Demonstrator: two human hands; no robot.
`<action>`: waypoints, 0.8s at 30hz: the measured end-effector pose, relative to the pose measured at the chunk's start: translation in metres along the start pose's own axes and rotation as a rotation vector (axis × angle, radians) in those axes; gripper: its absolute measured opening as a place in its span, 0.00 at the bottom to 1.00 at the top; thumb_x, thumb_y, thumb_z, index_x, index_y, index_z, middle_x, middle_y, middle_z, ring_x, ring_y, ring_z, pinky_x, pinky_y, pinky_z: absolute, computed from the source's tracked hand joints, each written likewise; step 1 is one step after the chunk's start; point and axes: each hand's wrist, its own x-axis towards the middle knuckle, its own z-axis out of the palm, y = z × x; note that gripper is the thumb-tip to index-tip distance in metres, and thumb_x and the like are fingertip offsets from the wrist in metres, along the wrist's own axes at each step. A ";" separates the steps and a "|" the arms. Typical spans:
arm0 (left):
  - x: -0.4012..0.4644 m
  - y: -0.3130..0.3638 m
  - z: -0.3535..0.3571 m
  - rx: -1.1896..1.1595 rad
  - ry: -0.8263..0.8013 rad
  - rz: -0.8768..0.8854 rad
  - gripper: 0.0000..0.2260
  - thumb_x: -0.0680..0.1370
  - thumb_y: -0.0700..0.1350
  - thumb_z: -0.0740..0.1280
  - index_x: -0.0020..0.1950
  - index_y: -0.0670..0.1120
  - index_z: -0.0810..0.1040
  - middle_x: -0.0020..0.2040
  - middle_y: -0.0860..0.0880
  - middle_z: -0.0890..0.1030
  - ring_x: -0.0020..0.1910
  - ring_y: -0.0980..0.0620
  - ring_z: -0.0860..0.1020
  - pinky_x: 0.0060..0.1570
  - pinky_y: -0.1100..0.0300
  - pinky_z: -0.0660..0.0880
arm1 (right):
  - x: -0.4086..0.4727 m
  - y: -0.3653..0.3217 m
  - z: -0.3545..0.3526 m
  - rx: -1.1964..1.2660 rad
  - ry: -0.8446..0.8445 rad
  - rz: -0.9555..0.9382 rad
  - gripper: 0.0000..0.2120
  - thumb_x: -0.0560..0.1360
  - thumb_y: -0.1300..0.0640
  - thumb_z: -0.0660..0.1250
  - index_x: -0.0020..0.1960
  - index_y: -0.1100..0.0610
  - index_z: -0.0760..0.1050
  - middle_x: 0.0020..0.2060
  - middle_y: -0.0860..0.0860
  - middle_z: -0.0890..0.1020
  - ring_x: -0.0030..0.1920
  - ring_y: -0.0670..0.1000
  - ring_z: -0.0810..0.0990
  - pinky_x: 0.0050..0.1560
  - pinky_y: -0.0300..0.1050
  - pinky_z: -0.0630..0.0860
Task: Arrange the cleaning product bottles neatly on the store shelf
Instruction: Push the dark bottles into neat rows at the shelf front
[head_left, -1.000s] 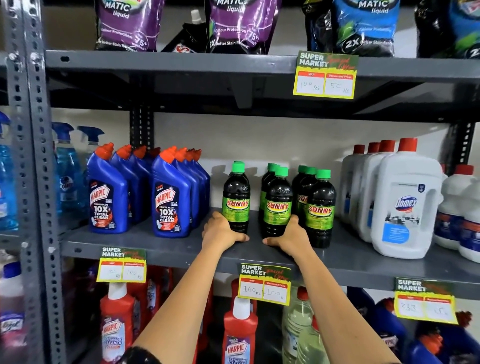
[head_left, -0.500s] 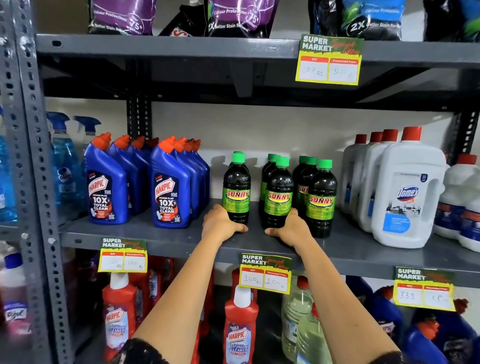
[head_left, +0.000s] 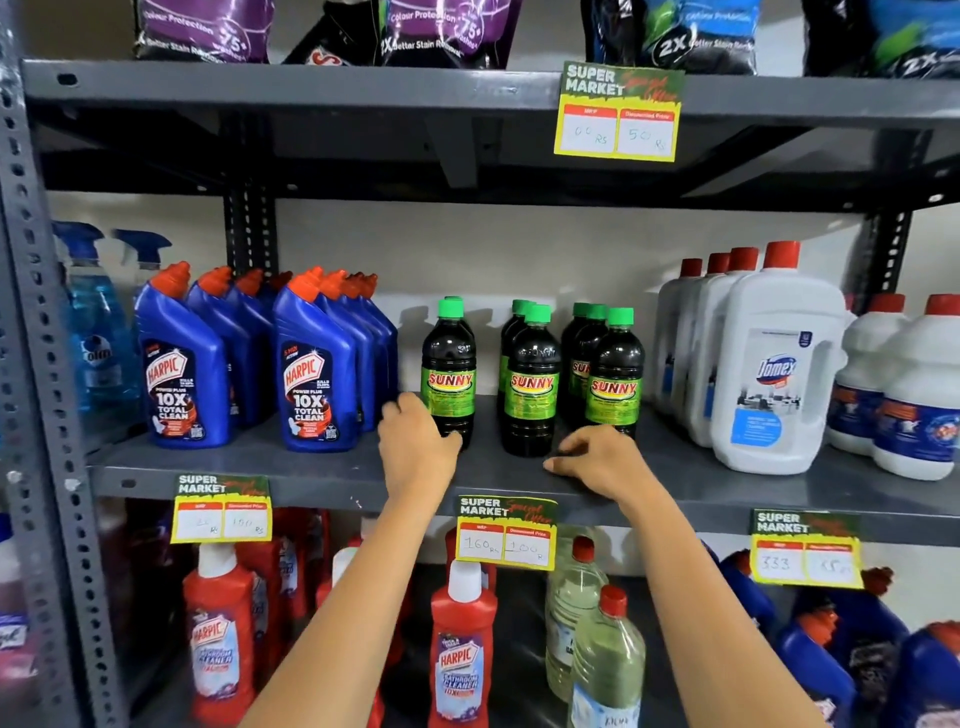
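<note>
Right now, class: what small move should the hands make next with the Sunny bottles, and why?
Probably the left hand should nudge the left Sunny bottle right, toward the middle one. That gap looks wider than the one to the right bottle. The right hand rests on the shelf, holding nothing.

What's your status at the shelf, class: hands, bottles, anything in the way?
Left hand against leftmost Sunny bottle, grip unclear. Right hand empty, fingertips on shelf. Three Sunny rows upright. Nothing in the way.

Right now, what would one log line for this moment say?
left hand: at base of left Sunny bottle | right hand: on shelf, holding nothing | Sunny bottles: upright, three rows
</note>
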 end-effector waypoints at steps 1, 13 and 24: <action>-0.008 0.008 0.000 -0.045 0.056 0.077 0.16 0.72 0.44 0.73 0.54 0.39 0.72 0.52 0.42 0.74 0.49 0.43 0.75 0.46 0.53 0.73 | -0.001 0.007 -0.008 0.015 0.028 0.013 0.11 0.69 0.52 0.75 0.45 0.59 0.82 0.46 0.55 0.84 0.50 0.54 0.80 0.49 0.44 0.73; -0.003 0.064 0.055 -0.065 -0.562 -0.087 0.42 0.67 0.49 0.78 0.70 0.35 0.58 0.69 0.38 0.70 0.68 0.41 0.70 0.63 0.52 0.69 | 0.041 0.053 -0.034 0.184 0.069 0.040 0.47 0.57 0.52 0.83 0.69 0.61 0.62 0.63 0.56 0.78 0.64 0.56 0.75 0.63 0.48 0.71; 0.003 0.058 0.068 -0.156 -0.461 -0.141 0.32 0.63 0.46 0.81 0.62 0.40 0.70 0.62 0.42 0.77 0.63 0.42 0.74 0.59 0.53 0.72 | 0.049 0.060 -0.030 0.150 0.102 0.019 0.44 0.56 0.50 0.82 0.66 0.59 0.67 0.60 0.56 0.80 0.63 0.57 0.77 0.62 0.50 0.73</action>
